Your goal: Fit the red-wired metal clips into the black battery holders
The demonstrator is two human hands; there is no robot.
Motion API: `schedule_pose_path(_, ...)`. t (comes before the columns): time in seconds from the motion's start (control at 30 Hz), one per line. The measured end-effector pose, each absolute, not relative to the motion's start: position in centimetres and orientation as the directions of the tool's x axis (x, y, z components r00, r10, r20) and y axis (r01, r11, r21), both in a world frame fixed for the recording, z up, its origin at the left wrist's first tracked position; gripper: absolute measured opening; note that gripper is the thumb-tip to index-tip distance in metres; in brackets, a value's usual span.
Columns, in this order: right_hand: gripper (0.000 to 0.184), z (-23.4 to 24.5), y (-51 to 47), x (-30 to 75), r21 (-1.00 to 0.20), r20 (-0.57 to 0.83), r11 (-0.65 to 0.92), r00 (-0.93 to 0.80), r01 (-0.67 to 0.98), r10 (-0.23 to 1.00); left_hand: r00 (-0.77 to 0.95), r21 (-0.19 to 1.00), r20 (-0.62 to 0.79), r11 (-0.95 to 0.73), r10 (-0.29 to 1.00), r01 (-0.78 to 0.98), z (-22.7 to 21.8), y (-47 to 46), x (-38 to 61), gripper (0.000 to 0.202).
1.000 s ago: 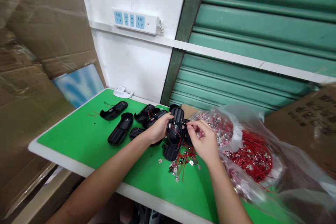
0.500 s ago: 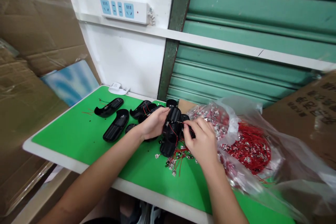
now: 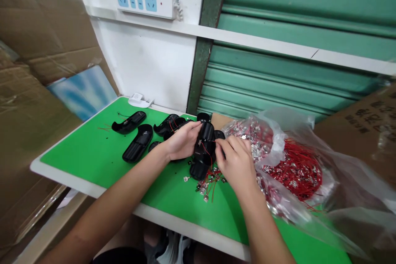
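Note:
My left hand (image 3: pixel 185 140) is closed around the left side of a black plastic housing (image 3: pixel 204 139), held above the table. A thin red wire (image 3: pixel 206 151) curves across the housing's face. At its right edge, my right hand (image 3: pixel 235 159) pinches the end of a thin wire between thumb and index finger; the very tip is hidden. Under and beside the hands lie more black housings (image 3: pixel 198 170). In front of them is a small heap of metal contact pieces with red wires (image 3: pixel 206 189).
More black housings (image 3: pixel 137 143) lie on the green tabletop (image 3: pixel 80 156) to the left. A clear plastic bag (image 3: pixel 278 148) full of red-wired contacts (image 3: pixel 298 169) stands at the right. Cardboard boxes (image 3: pixel 365 123) flank the table; a power strip (image 3: pixel 144 1) hangs on the wall behind.
The view has shifted slightly. Both hands keep their hold on the housing and the wire, with only a small movement of the right fingers near the housing's edge.

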State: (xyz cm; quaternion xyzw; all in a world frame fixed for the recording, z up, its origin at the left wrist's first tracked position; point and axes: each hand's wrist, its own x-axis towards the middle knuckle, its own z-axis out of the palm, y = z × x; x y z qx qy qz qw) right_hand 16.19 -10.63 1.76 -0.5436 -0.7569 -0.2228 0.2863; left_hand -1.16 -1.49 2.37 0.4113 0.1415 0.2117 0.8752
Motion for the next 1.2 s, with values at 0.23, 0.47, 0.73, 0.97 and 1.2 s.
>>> schedule_pose_path(0.23,0.020,1.4,-10.5,15.9,-0.013,0.682,0.327,-0.231,0.945,0.694,0.870,0.779,-0.064,0.569,0.489,-0.263,2.4,-1.5,-1.2,0.052)
schedule_pose_path(0.47,0.015,1.4,-10.4,15.8,-0.136,0.711,0.335,-0.144,0.932,0.688,0.874,0.762,-0.088,0.597,0.478,-0.250,2.4,-1.8,-1.1,0.050)
schedule_pose_path(0.73,0.016,1.3,-10.4,16.0,-0.139,0.689,0.330,-0.148,0.934,0.710,0.883,0.740,-0.155,0.644,0.442,-0.193,1.7,-1.3,-1.1,0.048)
schedule_pose_path(0.97,0.011,1.5,-10.4,16.0,-0.128,0.731,0.360,-0.157,0.924,0.665,0.914,0.720,-0.159,0.678,0.372,-0.150,1.0,-0.8,-1.3,0.052)
schedule_pose_path(1.2,0.012,1.5,-10.4,16.0,-0.125,0.726,0.368,-0.168,0.922,0.667,0.895,0.692,-0.181,0.699,0.408,-0.179,1.7,-1.2,-1.2,0.046)
